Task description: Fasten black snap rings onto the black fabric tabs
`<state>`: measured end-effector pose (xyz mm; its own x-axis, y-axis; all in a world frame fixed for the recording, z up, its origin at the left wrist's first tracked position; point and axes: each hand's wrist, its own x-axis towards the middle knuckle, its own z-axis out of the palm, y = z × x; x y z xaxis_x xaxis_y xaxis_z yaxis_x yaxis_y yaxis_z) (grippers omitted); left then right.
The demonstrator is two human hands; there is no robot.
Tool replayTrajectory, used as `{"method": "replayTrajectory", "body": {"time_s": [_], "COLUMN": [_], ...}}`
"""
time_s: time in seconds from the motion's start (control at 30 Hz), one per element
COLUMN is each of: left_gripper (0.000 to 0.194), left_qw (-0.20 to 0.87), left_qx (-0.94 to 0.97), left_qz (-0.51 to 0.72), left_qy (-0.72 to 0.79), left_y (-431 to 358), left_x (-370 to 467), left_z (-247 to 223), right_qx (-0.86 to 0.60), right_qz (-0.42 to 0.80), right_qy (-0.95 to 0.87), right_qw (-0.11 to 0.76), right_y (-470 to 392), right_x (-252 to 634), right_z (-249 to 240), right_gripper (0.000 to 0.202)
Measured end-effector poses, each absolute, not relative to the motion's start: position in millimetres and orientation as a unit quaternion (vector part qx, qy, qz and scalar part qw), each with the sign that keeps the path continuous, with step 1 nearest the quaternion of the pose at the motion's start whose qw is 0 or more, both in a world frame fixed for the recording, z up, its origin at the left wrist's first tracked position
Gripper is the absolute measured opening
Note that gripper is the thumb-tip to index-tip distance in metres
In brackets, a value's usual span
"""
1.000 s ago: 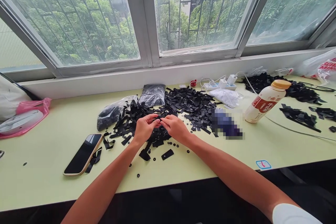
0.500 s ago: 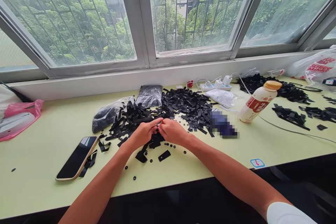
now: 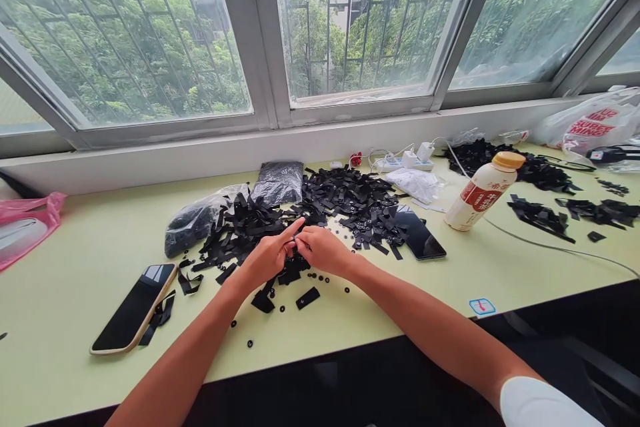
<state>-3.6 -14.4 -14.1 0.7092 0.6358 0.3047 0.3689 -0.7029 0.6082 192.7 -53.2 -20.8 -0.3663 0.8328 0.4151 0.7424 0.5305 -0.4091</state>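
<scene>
My left hand (image 3: 267, 257) and my right hand (image 3: 325, 250) meet at the fingertips over the near side of a heap of black fabric strips (image 3: 240, 230). The left index finger points out straight, while the thumb and other fingers curl in. Bent and pressed together, the right fingers touch the left ones. Whatever sits in the pinch is small, dark and mostly hidden. Just in front of the hands lie a black fabric tab (image 3: 307, 298) with a small light mark and several small black ring-like discs (image 3: 250, 343).
A phone (image 3: 133, 310) lies left, and another dark phone (image 3: 420, 233) right of the heap. Black-filled plastic bags (image 3: 190, 223) stand behind. A bottle (image 3: 483, 193), a power strip (image 3: 400, 163), a cable (image 3: 550, 247) and more black strips (image 3: 540, 217) are to the right.
The left index finger has lifted and straightened away from the right fingertips. Both hands stay together over the same spot. The view has turned slightly to the right.
</scene>
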Motion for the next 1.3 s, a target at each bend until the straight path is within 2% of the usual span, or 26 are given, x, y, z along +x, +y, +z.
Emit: {"method": "replayTrajectory", "body": {"time_s": [0.3, 0.63, 0.77, 0.83, 0.93, 1.03, 1.1, 1.2, 1.3], "left_gripper": [0.063, 0.061, 0.060, 0.058, 0.044, 0.030, 0.028, 0.031, 0.034], "left_qw": [0.305, 0.351, 0.331, 0.300, 0.247, 0.210, 0.202, 0.241, 0.321], "left_qx": [0.858, 0.839, 0.840, 0.838, 0.827, 0.812, 0.809, 0.803, 0.777], "left_qz": [0.296, 0.305, 0.309, 0.314, 0.334, 0.355, 0.358, 0.358, 0.368], "left_qy": [0.287, 0.281, 0.299, 0.330, 0.380, 0.412, 0.420, 0.412, 0.397], "left_y": [-16.3, -13.4, -14.8, -15.0, -13.5, -9.9, -6.6, -1.6, 1.7], "left_x": [-1.4, -1.8, -0.8, -0.9, -2.1, -3.7, -4.6, -4.9, -4.1], "left_z": [-7.9, -8.2, -4.0, -1.7, 0.1, -1.9, -5.9, -14.8, -22.9], "right_qx": [-0.442, -0.498, -0.519, -0.542, -0.614, -0.696, -0.755, -0.794, -0.794], "right_qz": [0.111, 0.187, 0.206, 0.180, 0.077, -0.029, -0.045, -0.020, -0.006], "right_qy": [-0.815, -0.742, -0.723, -0.720, -0.692, -0.641, -0.610, -0.591, -0.592], "right_qw": [0.358, 0.408, 0.406, 0.394, 0.371, 0.321, 0.238, 0.142, 0.138], "right_y": [-50.9, -47.7, -46.1, -44.7, -40.1, -32.6, -27.2, -20.7, -17.4], "right_x": [196.6, 190.1, 190.1, 193.1, 209.6, 241.5, 265.0, 290.5, 298.5], "right_z": [-23.0, -28.4, -27.2, -24.4, -17.5, -12.5, -12.7, -16.7, -19.3], "right_gripper": [0.031, 0.036, 0.040, 0.044, 0.048, 0.034, 0.022, 0.021, 0.018]}}
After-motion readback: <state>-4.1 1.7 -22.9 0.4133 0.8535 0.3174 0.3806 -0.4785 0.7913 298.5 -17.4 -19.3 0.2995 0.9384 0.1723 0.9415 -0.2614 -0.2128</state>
